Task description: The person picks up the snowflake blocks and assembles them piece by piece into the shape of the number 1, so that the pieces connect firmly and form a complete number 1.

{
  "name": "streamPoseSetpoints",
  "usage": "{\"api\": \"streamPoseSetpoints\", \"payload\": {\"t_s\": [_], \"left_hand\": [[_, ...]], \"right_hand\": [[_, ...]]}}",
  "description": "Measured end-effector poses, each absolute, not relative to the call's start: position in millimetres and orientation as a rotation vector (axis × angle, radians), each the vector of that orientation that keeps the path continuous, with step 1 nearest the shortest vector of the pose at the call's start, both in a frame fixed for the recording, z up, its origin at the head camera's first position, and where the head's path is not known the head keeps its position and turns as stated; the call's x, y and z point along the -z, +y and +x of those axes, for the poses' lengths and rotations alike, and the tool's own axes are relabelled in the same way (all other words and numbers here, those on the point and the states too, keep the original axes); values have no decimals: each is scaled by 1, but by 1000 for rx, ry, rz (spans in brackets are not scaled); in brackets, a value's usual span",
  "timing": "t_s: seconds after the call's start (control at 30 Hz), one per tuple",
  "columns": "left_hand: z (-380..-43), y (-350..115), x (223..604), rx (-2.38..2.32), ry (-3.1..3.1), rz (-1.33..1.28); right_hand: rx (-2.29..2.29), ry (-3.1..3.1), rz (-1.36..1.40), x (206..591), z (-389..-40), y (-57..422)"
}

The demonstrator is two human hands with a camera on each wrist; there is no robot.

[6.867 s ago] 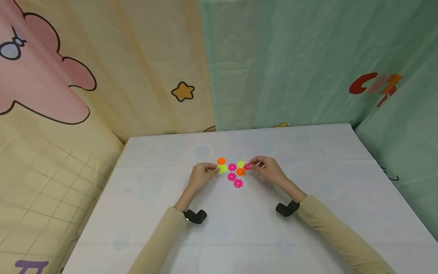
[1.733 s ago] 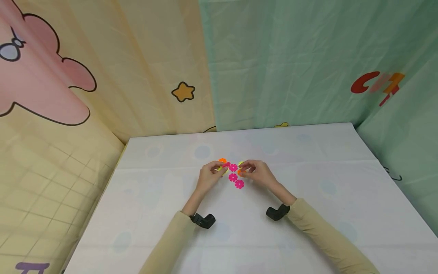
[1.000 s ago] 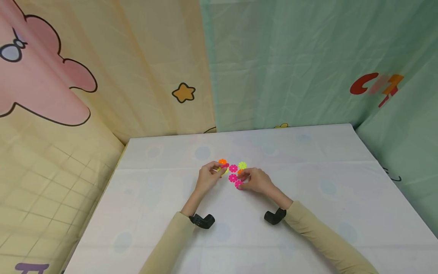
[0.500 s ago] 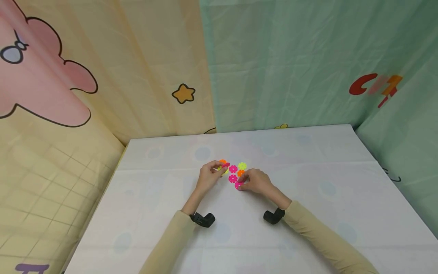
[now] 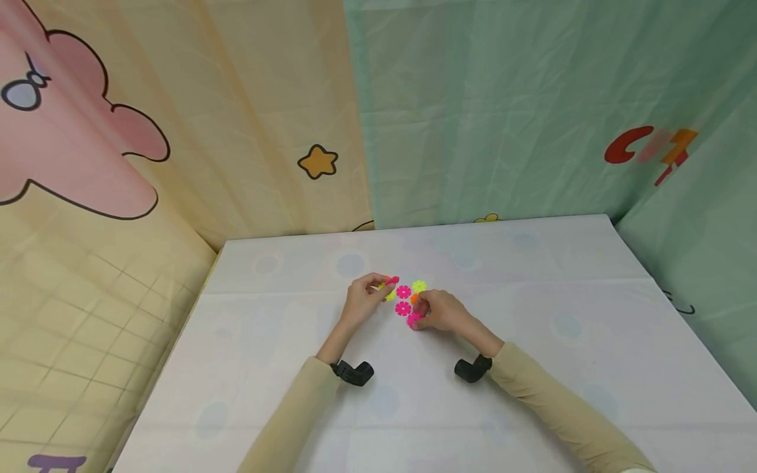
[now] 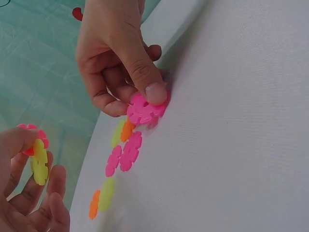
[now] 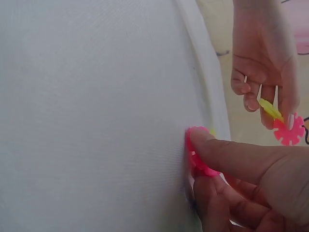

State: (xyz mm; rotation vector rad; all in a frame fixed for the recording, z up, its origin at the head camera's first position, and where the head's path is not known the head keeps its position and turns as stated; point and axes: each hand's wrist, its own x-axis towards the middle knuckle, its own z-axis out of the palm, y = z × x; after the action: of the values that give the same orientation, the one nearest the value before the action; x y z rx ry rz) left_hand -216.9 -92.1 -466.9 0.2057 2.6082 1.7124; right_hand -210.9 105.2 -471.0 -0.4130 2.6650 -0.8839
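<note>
My left hand (image 5: 362, 301) is raised slightly above the white table, pinching two joined flower-shaped discs, one pink (image 6: 41, 134) and one yellow (image 6: 40, 162). They sit at an angle to each other, slotted together. To the right, my right hand (image 5: 445, 311) pinches a single pink notched disc (image 6: 144, 110) between thumb and fingers at the tabletop. Loose discs lie between the hands: two pink ones (image 5: 403, 292) (image 5: 403, 308), a yellow one (image 5: 418, 286) and an orange one (image 5: 414, 299) partly behind the right fingers. By the left hand are another yellow disc (image 6: 106, 194) and an orange disc (image 6: 94, 204).
A white cloth-covered table (image 5: 284, 328) extends around the hands. Behind it hang a yellow curtain (image 5: 266, 98) and a green curtain (image 5: 503, 98). Each wrist wears a black camera, the left camera (image 5: 353, 374) and the right camera (image 5: 472, 369).
The right hand, which earlier pinched a pink disc at the right, has come toward the near pink disc and taken hold of it. The left hand, now holding pink and yellow discs, has lifted slightly.
</note>
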Motion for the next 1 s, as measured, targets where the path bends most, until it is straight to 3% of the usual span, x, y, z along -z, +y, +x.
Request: {"api": "streamPoseSetpoints", "payload": {"t_s": [1.0], "left_hand": [[-218,-84,465,-1738,2570,278]], "right_hand": [[1419,2738,-367,449,-221,123]]}}
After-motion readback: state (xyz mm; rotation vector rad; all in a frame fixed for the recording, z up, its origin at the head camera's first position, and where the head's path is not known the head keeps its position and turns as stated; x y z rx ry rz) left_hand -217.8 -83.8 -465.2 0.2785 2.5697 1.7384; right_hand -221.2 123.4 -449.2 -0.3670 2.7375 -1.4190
